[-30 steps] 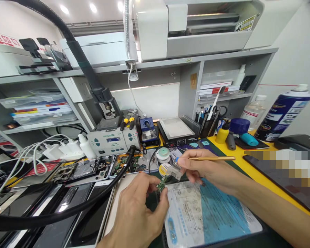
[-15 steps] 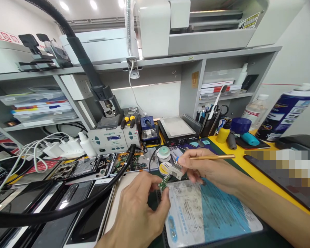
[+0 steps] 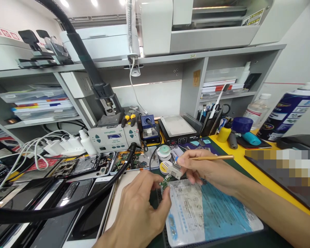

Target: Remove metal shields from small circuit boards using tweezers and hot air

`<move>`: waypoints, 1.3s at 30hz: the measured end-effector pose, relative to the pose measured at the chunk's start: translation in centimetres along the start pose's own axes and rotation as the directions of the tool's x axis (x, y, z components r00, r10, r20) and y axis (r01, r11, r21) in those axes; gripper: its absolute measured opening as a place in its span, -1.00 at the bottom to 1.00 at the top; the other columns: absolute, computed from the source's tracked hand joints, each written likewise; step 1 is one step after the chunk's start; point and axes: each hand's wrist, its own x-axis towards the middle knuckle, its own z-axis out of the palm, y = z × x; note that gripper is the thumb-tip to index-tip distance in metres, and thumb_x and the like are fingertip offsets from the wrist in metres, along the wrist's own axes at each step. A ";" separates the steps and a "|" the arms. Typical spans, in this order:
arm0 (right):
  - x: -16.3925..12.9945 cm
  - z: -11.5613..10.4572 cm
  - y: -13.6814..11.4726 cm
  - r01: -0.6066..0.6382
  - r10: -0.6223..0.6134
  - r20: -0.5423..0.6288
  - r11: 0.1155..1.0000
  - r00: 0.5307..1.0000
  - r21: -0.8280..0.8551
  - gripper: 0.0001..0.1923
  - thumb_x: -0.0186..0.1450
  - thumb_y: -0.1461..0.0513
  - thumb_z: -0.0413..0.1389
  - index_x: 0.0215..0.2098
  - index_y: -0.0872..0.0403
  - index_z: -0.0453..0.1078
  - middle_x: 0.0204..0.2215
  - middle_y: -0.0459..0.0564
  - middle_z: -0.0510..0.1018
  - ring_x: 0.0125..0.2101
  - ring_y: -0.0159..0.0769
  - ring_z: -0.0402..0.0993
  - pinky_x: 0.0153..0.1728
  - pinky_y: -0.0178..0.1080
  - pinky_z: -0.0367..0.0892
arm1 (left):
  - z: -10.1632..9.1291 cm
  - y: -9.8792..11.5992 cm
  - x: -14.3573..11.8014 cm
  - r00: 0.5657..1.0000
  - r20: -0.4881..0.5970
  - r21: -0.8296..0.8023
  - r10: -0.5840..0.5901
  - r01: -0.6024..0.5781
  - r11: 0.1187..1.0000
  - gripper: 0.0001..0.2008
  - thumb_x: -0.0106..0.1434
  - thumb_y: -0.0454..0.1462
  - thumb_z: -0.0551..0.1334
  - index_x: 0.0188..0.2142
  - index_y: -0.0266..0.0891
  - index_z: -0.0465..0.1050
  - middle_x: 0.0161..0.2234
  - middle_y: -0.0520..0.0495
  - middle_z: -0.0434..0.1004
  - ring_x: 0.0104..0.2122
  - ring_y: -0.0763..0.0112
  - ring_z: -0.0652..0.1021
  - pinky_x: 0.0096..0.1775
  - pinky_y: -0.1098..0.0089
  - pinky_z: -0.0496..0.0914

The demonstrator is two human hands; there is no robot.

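Across the left of the yellow desk (image 3: pixel 244 167): heaped with thin white cables (image 3: pixel 38 148); lined nearer with flat dark-screened phones (image 3: pixel 90 220); crossed by a thick black hose (image 3: pixel 20 215).
Boxy grey control station (image 3: pixel 119 139): stands behind the phones, with a small blue display on its front.
Shallow silver-grey tray (image 3: pixel 151 155): sits before the station, scattered with small circuit-board pieces.
Left hand (image 3: pixel 142 205): holds a small green circuit board (image 3: pixel 165 181) in a pinching grip, between thumb and fingers.
Circuit board: tilted, beside the upper-left corner of a worn blue-and-white sheet (image 3: pixel 214 210); close to a small grey block (image 3: pixel 175 171), cannot tell if touching.
Grey block: juts from under the right fingertips; cannot tell how firmly held.
Right hand (image 3: pixel 196 167): grasps a slim gold-coloured rod (image 3: pixel 212 157) in a pen-like grip, above the sheet.
Right side: set with a squat yellow bottle (image 3: pixel 223 133) and, farther over, a leaning dark-blue spray can (image 3: pixel 286 112).
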 end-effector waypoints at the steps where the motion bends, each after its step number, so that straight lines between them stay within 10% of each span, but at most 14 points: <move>1: 0.0 0.0 0.0 0.001 -0.001 0.000 1.000 1.000 0.001 -0.56 0.25 -0.07 0.32 -0.40 0.15 0.48 -0.45 0.00 0.55 -0.58 -0.47 0.40 -0.65 -0.44 0.17 | 0.0 0.0 0.0 1.000 -0.001 0.000 0.002 -0.002 1.000 -0.89 0.29 -0.33 0.26 -0.20 -0.17 0.37 -0.39 0.06 0.42 -0.42 0.43 0.47 -0.38 0.38 0.38; 39: -0.2 0.5 -0.4 -0.045 0.043 0.022 0.995 0.999 0.085 -0.54 0.19 -0.05 0.37 -0.39 0.15 0.41 -0.41 -0.01 0.55 -0.55 -0.44 0.46 -0.66 -0.45 0.24 | 0.1 0.1 0.1 1.000 -0.030 -0.002 -0.006 0.006 1.000 -0.93 0.28 -0.33 0.26 -0.23 -0.19 0.40 -0.42 0.05 0.43 -0.45 0.41 0.47 -0.41 0.37 0.37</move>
